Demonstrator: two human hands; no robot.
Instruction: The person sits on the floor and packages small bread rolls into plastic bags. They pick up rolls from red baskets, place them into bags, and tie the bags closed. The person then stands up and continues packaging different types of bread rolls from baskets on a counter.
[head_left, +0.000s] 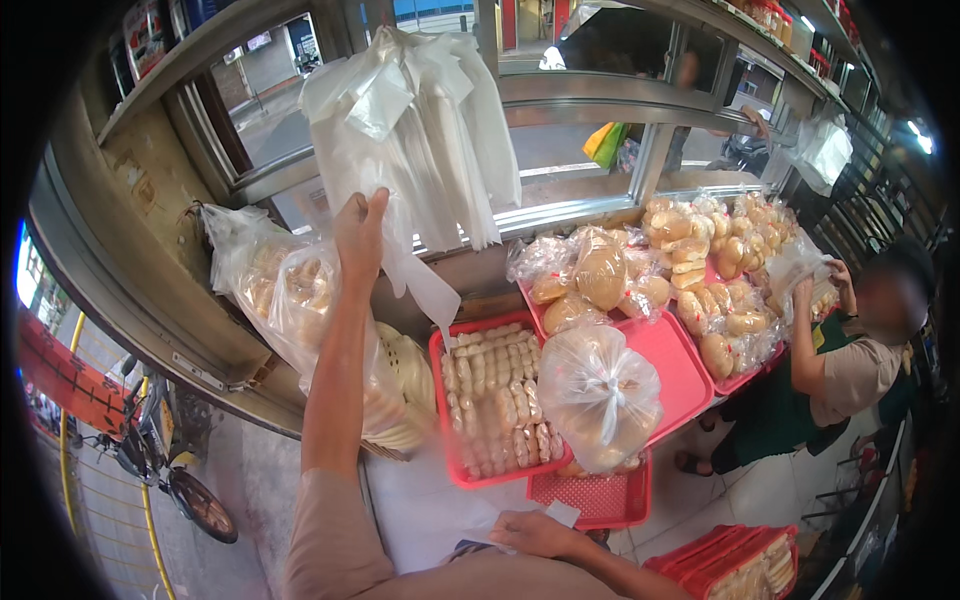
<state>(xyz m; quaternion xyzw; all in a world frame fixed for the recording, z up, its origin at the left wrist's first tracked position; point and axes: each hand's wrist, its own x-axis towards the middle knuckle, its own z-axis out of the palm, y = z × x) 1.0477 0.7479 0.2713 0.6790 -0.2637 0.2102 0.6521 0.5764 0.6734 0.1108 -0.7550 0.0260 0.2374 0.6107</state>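
Note:
My left hand (362, 225) is raised and grips a white plastic bag at the lower left of a hanging bunch of plastic bags (420, 150) by the window. Low in the view, close to my body, my right hand (529, 531) is closed on a thin translucent plastic bag (480, 521). Between my hands lies a red tray (459, 474) filled with rows of small wrapped bread rolls (510, 375). Right of it, a knotted clear bag of bread (600, 390) rests partly over an otherwise bare part of a pink tray (686, 375).
Bagged bread (604, 270) is piled on trays along the window. A large plastic bag of bread (300, 292) hangs at left. A co-worker (840, 367) in a green apron handles a bag at right. Red crates (697, 555) stand low right; a motorcycle (172, 457) is outside.

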